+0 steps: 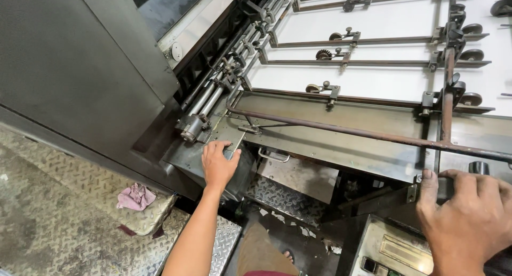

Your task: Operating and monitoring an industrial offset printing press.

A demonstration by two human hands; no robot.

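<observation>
My left hand (217, 164) rests flat on the edge of a grey metal plate (186, 154) at the near corner of a large printing machine's feed board (341, 132), fingers slightly spread, holding nothing. My right hand (466, 217) is at the lower right, fingers curled over a dark metal bar (445, 188) at the machine's edge. White paper sheets (384, 76) lie under the thin guide rods with small wheels (322, 54).
A rusty round rail (373, 134) runs across the feed board. A grey machine cover (69, 62) fills the left. A pink rag (136, 197) lies on a diamond-plate step (80, 222). A control panel (392, 249) sits at the bottom right. A handle (273, 157) is beside my left hand.
</observation>
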